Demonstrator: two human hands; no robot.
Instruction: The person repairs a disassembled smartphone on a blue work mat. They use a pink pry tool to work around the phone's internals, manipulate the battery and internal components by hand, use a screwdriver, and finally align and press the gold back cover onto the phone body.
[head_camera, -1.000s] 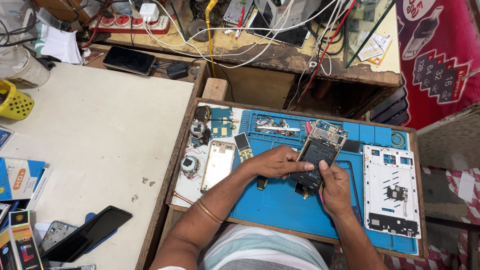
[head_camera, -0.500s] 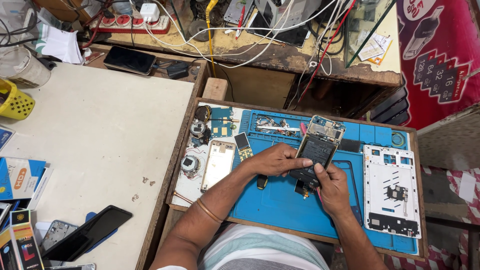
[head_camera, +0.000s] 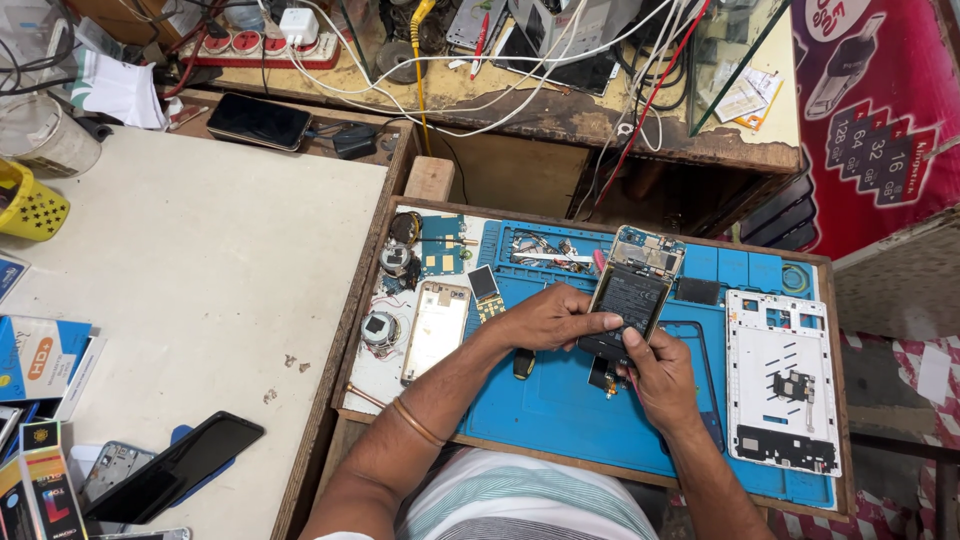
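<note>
Nearest the body, the right hand (head_camera: 662, 378) curls around the lower end of an opened phone (head_camera: 628, 300), thumb pressing on its exposed dark battery, so the device stands tilted up off the blue repair mat (head_camera: 560, 410), probably for a better view of its insides. The left hand (head_camera: 548, 318) reaches across, fingers loosely bent, fingertips steadying the phone's left edge. A white rear frame (head_camera: 782, 380) lies flat to the right; a gold back cover (head_camera: 436, 330) and small parts rest to the left, kept within reach. Beyond, cables trail over the worn wooden surface (head_camera: 560, 110).
</note>
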